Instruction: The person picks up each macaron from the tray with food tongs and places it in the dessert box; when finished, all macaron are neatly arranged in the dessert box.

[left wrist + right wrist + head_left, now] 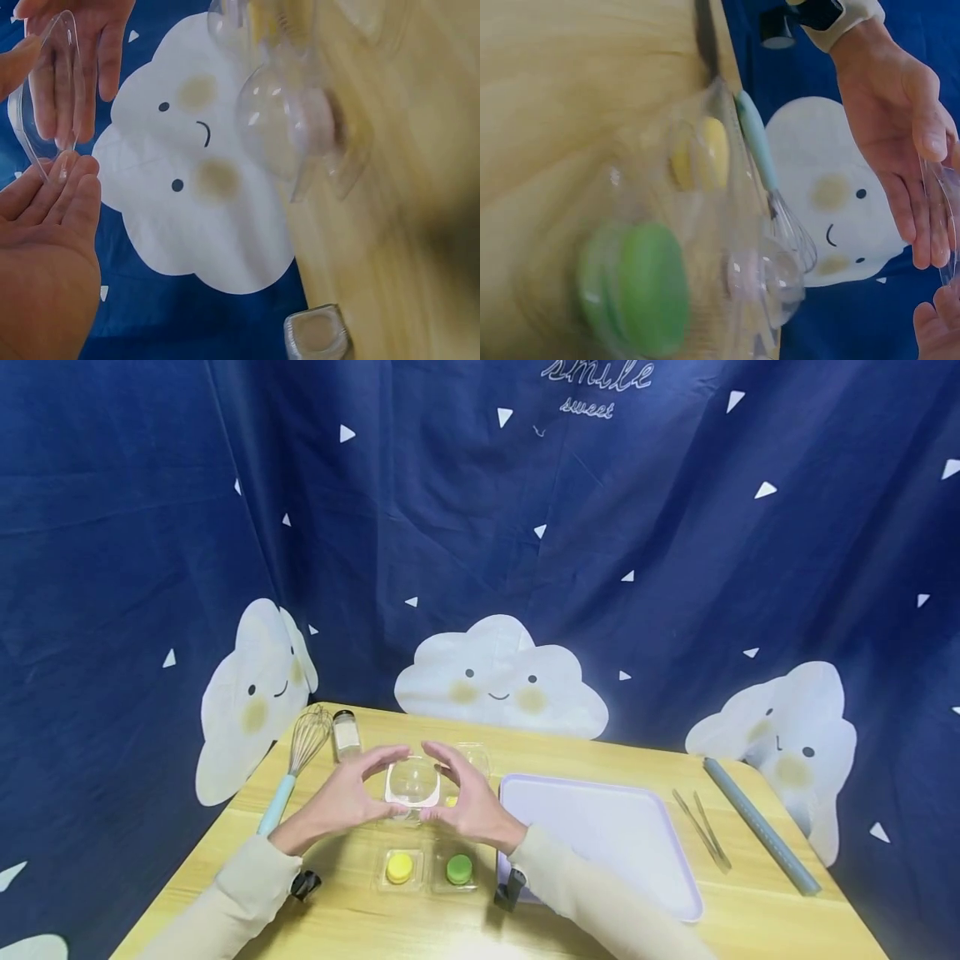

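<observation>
A clear plastic lid with a dome point(412, 781) is held up between both hands, above the tabletop. My left hand point(341, 800) holds its left edge with curled fingers and thumb. On the opposite edge, my right hand point(480, 806) grips it the same way. In the left wrist view the lid point(56, 97) stands edge-on between the two sets of fingers. Below it sits a clear domed box with a pale pink macaron point(319, 120) inside. Nearer the body, a yellow macaron point(400, 867) and a green macaron point(459, 869) lie in clear plastic trays.
To the left are a whisk point(296, 768) with a pale blue handle and a black-capped jar point(347, 735). A lilac-rimmed tray point(600, 843) lies to the right, followed by metal tongs point(702, 831) and a long grey-blue rod point(761, 827). A dark blue curtain point(480, 527) hangs behind the table.
</observation>
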A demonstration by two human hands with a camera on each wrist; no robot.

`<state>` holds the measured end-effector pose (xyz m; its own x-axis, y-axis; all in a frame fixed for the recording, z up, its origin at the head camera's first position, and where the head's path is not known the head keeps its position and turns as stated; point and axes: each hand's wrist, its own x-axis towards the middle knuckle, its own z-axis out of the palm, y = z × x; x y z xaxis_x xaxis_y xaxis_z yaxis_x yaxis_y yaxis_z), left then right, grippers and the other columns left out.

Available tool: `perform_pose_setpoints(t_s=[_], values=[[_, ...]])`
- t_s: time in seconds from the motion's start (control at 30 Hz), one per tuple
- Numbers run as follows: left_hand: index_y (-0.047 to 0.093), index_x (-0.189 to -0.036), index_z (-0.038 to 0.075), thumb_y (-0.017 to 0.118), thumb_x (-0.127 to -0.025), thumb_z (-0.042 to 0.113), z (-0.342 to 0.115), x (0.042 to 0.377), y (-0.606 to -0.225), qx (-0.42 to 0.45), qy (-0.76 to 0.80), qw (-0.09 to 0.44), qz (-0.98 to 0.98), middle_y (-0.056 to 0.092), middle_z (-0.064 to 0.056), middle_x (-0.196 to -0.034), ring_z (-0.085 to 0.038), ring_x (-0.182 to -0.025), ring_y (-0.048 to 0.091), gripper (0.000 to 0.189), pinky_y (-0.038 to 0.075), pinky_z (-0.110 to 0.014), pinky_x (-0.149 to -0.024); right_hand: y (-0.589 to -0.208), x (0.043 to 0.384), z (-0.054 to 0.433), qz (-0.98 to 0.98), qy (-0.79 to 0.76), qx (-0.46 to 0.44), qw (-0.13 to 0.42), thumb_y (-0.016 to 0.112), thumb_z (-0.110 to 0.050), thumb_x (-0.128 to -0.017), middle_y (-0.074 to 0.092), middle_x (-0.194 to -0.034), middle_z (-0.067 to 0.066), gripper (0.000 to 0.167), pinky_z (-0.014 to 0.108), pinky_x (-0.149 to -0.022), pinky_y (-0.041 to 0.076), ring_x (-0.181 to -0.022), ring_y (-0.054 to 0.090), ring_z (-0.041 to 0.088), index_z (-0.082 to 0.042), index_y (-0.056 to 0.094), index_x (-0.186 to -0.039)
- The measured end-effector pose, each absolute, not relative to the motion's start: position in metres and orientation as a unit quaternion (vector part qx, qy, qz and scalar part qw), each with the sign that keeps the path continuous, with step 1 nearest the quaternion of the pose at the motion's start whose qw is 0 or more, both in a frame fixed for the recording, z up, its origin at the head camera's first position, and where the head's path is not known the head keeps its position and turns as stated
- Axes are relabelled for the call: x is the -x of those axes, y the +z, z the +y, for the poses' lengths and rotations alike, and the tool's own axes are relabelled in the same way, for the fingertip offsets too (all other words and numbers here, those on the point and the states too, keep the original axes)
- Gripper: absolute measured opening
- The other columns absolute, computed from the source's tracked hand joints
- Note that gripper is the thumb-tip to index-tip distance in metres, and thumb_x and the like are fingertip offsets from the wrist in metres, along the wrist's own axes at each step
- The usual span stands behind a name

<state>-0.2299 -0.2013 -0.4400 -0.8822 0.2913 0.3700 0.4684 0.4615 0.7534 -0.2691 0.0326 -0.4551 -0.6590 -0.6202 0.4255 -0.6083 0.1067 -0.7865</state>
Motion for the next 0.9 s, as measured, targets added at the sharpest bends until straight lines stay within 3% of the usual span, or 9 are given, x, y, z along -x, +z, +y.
perform_pose_setpoints(t_s=[0.13,0.3,0.4,0.63,0.77,0.9], values=[[0.055,-0.142,0.008,0.092,-0.072,0.018,-0.201,0.222,-0.449,0.231,-0.475,0.100,-0.844,0.063,-0.014,-0.139,-0.033,-0.130,0.060,0.081,0.046,-0.029,-0.114,-0.460,0.262,0.033,0.759,-0.514,0.399,0.022,0.085,-0.006,-0.078,0.040,-0.161,0.003,0.092,0.035,-0.124,0.036,-0.150,0.040,0.023,-0.013,0.035,-0.155],[0.055,-0.141,0.006,0.091,-0.072,0.018,-0.202,0.213,-0.460,0.240,-0.496,0.095,-0.829,0.064,-0.014,-0.138,-0.035,-0.128,0.060,0.079,0.042,-0.014,-0.113,-0.463,0.253,0.033,0.782,-0.473,0.406,0.011,0.085,-0.008,-0.077,0.048,-0.156,0.006,0.086,0.035,-0.120,0.042,-0.144,0.047,0.023,-0.011,0.042,-0.152],[0.055,-0.141,0.007,0.091,-0.073,0.020,-0.203,0.207,-0.466,0.232,-0.492,0.088,-0.835,0.064,-0.013,-0.138,-0.035,-0.128,0.061,0.079,0.045,-0.021,-0.114,-0.467,0.248,0.033,0.797,-0.438,0.416,-0.001,0.086,-0.011,-0.078,0.052,-0.152,0.009,0.083,0.036,-0.117,0.046,-0.140,0.052,0.025,-0.009,0.044,-0.150],[0.057,-0.141,0.015,0.090,-0.074,0.034,-0.206,0.192,-0.476,0.209,-0.434,0.065,-0.874,0.064,-0.007,-0.140,-0.034,-0.125,0.063,0.077,0.051,-0.052,-0.108,-0.479,0.236,0.034,0.831,-0.357,0.427,0.000,0.082,-0.031,-0.084,0.055,-0.150,0.005,0.077,0.037,-0.113,0.050,-0.134,0.057,0.023,-0.012,0.046,-0.149],[0.059,-0.139,0.016,0.089,-0.073,0.043,-0.208,0.183,-0.483,0.208,-0.387,0.054,-0.897,0.064,-0.009,-0.140,-0.036,-0.124,0.063,0.077,0.053,-0.057,-0.103,-0.486,0.228,0.032,0.847,-0.310,0.431,0.005,0.080,-0.039,-0.085,0.055,-0.150,0.003,0.077,0.038,-0.113,0.050,-0.134,0.057,0.021,-0.013,0.046,-0.149],[0.059,-0.140,0.019,0.090,-0.072,0.041,-0.207,0.177,-0.489,0.204,-0.367,0.031,-0.907,0.060,-0.012,-0.144,-0.038,-0.130,0.059,0.078,0.050,-0.059,-0.106,-0.490,0.222,0.031,0.860,-0.257,0.440,-0.006,0.080,-0.043,-0.084,0.056,-0.149,0.005,0.080,0.037,-0.113,0.050,-0.134,0.058,0.022,-0.012,0.046,-0.149]])
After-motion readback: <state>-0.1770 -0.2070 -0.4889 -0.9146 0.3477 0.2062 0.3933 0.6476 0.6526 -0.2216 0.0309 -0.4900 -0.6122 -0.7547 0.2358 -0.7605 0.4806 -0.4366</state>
